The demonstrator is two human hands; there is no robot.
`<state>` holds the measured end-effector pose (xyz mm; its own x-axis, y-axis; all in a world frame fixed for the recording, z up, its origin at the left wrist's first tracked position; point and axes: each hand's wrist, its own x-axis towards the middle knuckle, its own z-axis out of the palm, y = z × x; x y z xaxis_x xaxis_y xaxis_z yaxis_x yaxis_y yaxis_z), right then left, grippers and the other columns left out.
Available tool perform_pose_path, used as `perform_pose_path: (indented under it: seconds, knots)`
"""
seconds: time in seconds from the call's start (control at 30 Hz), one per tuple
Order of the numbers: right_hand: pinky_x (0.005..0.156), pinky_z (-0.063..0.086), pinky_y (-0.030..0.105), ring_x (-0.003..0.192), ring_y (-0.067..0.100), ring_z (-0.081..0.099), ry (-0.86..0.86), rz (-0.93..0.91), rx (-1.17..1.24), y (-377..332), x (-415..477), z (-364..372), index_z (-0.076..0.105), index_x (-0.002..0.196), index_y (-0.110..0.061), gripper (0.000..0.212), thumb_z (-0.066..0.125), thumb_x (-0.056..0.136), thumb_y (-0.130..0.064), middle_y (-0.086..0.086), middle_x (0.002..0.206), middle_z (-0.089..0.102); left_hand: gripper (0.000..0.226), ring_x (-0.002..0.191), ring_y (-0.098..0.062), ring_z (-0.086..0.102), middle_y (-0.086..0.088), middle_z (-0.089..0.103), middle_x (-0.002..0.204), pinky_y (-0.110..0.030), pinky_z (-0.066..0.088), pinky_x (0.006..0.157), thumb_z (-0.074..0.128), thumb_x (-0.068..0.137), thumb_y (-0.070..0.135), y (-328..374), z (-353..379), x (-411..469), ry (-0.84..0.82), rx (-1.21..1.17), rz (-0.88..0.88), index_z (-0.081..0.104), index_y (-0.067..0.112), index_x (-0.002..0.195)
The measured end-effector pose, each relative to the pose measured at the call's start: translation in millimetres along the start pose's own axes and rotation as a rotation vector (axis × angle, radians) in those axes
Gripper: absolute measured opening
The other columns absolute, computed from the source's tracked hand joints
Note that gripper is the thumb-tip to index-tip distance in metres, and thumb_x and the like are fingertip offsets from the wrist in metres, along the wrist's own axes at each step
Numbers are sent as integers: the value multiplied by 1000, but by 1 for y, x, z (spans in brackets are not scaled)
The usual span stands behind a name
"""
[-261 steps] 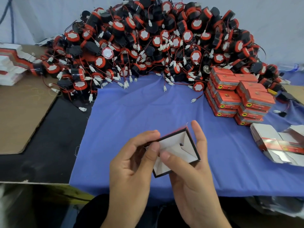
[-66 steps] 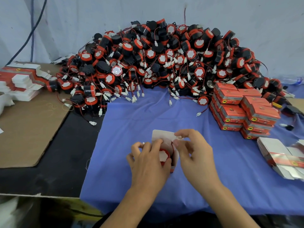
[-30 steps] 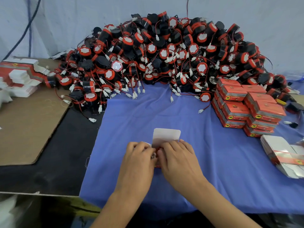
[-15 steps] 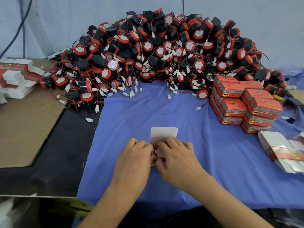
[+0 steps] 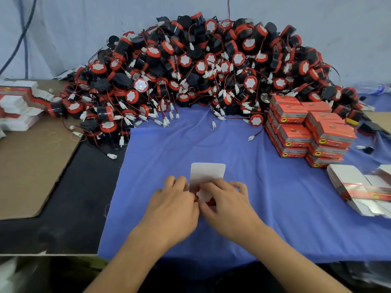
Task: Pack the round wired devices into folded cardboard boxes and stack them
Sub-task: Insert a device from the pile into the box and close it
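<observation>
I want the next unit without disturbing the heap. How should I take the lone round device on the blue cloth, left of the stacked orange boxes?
Pinch the round device across its red rim, coming from the front and above: its white face shows forward and its near side is free. Avoid its wire, which trails to a white connector.

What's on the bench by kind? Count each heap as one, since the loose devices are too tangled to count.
Device heap: 1
Packed-box block: 1
Flat-box heaps, left and right: 2
Open box in the hands: 1
Device going into it: 1
Total: 6
</observation>
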<state>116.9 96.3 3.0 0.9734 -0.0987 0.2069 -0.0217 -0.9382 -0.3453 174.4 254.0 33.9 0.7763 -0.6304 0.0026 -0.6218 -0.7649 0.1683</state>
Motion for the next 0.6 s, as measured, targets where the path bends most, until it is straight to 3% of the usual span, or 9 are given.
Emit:
perform_pose_path:
  seconds: [0.1, 0.2, 0.3, 0.37, 0.43, 0.5, 0.6]
  knots:
    - [105, 29, 19, 120, -11, 37, 274, 24, 218, 4, -15, 17, 69, 110, -36, 19, 67, 92, -40, -20, 127, 44, 6, 113, -20, 33, 4, 36, 120, -28, 32, 74, 41, 100, 23, 8, 5, -4, 4, 123, 2, 46, 26, 99]
    - [110, 18, 4, 141, 4, 22, 419, 121, 380, 8, -22, 26, 60, 117, -42, 45, 87, 80, -36, -11, 141, 27, 11, 115, -21, 35, 2, 36, 123, -27, 33, 76, 50, 94, 16, 5, 13, -7, 30, 139, 11, 49, 25, 100]
    - [101, 31, 2, 133, -3, 37, 416, 254, 573, 7, -24, 29, 50, 124, -47, 65, 91, 73, -40, -21, 134, 34, 8, 116, -21, 41, 3, 44, 125, -26, 36, 74, 56, 95, 19, 1, 20, -7, 132, 102, 47, 61, 25, 99]
    - [90, 43, 4, 115, -2, 58, 408, 325, 776, 5, -25, 30, 43, 119, -56, 72, 93, 71, -37, -30, 117, 50, 10, 120, -16, 38, 7, 45, 128, -22, 37, 74, 57, 100, 23, -2, 32, -7, 216, -57, 41, 66, 26, 102]
    - [85, 47, 7, 107, -4, 64, 404, 380, 869, 6, -26, 31, 40, 114, -58, 73, 94, 70, -39, -30, 112, 60, 24, 121, -7, 38, 14, 46, 127, -19, 41, 85, 64, 100, 26, -6, 41, -9, 333, -346, -20, 64, 30, 123]
    - [86, 51, 15, 107, -2, 64, 382, 387, 853, 8, -26, 30, 46, 110, -52, 59, 91, 73, -45, -27, 112, 63, 57, 118, 0, 48, 16, 46, 129, -15, 46, 94, 78, 90, 20, -7, 49, -13, 500, -653, -67, 54, 32, 140]
    - [86, 54, 26, 108, 7, 67, 334, 341, 818, 9, -25, 31, 60, 105, -39, 36, 84, 80, -48, -14, 111, 68, 78, 125, -5, 55, 10, 46, 135, -14, 55, 86, 87, 78, 6, -8, 61, -13, 681, -978, -136, 51, 30, 143]
